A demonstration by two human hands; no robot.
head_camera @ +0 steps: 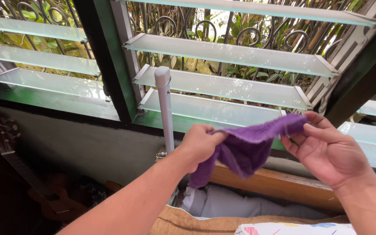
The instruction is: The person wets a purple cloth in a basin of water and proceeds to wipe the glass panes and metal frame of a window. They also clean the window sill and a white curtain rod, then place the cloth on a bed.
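A purple cloth (249, 146) is stretched between both my hands in front of an open louvre window. My left hand (201, 146) grips its left end in a closed fist. My right hand (327, 148) pinches the cloth's upper right corner between thumb and fingers. The cloth's middle sags and a tail hangs down below my left hand. Frosted glass slats (223, 87) lie tilted open just behind the cloth.
A grey upright pole (165, 113) stands left of my left hand. A wooden rail (283, 185) runs below the sill, with white fabric and a tan cushion (183, 222) under it. A small guitar (31, 182) leans at the lower left. Curled iron bars and leaves show outside.
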